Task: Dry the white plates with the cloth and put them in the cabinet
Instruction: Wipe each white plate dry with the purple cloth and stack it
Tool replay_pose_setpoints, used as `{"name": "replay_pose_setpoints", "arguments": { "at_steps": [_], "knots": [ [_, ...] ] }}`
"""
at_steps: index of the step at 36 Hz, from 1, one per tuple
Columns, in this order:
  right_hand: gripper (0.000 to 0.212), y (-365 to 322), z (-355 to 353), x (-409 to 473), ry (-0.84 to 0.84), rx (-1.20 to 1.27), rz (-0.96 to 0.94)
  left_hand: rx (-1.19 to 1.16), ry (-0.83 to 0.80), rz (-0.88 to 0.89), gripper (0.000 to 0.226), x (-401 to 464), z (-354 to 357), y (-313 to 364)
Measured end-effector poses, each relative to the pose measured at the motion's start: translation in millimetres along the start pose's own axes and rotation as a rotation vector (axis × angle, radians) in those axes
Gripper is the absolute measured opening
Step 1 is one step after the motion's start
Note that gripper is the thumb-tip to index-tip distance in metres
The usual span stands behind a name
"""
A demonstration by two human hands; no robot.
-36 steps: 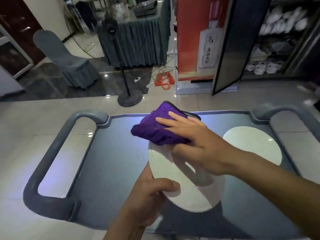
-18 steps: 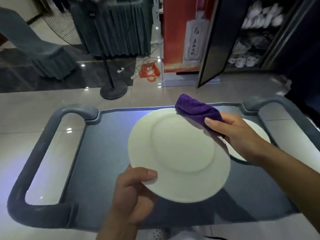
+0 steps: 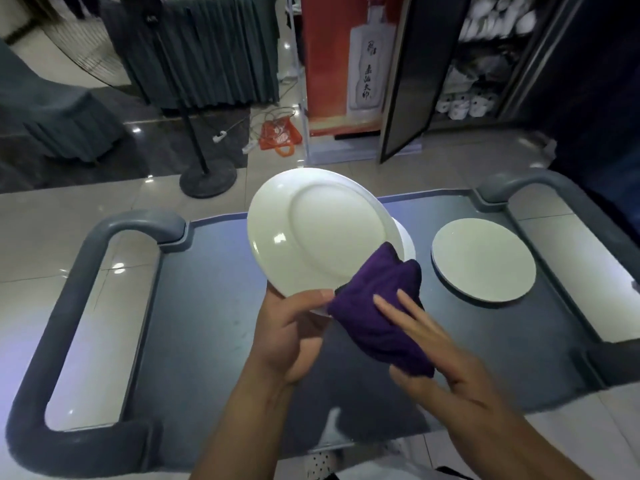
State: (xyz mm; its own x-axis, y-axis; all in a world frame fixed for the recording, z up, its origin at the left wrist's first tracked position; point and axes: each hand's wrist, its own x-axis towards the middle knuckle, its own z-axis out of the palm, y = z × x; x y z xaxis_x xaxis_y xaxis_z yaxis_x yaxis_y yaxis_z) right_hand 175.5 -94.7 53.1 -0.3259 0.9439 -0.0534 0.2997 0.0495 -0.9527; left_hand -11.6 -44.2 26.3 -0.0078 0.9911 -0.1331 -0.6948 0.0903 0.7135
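Left hand: my left hand pinches the near rim of a white plate, thumb on top, holding it tilted above the cart.
Right hand: my right hand presses a folded purple cloth against the plate's near right edge, fingers straight and spread over the cloth.
Second plate: a stack of white plates lies flat on the right part of the cart.
Surface: a dark grey cart top serves as my table, with rounded grey handles at its left and right ends.
Floor: pale glossy tiles near, darker tiles farther off.
Far right: an open cabinet holds white crockery, its dark door swung out.
Far middle: a red poster, an orange bag and a fan stand.
Far left: a draped table and a covered chair.
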Motion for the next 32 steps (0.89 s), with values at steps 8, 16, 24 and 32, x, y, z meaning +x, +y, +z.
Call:
{"name": "replay_pose_setpoints", "arguments": {
  "at_steps": [8, 16, 24, 32],
  "knots": [
    [0.038, -24, -40, 14, 0.4, 0.524, 0.424, -0.103, -0.086, -0.002, 0.064, 11, -21, 0],
    [0.018, -50, -29, 50, 0.548, -0.253, -0.06, -0.092, -0.161, -0.04, 0.061, -1, -17, -6],
    [0.051, -49, 28, 79, 0.335, -0.539, -0.105, 0.014, -0.244, -0.027, 0.059, -22, -1, -4],
    [0.049, -38, 28, 54, 0.0, -0.344, -0.114, -0.196, -0.2, -0.103, 0.055, -34, -13, 4]
  ]
}}
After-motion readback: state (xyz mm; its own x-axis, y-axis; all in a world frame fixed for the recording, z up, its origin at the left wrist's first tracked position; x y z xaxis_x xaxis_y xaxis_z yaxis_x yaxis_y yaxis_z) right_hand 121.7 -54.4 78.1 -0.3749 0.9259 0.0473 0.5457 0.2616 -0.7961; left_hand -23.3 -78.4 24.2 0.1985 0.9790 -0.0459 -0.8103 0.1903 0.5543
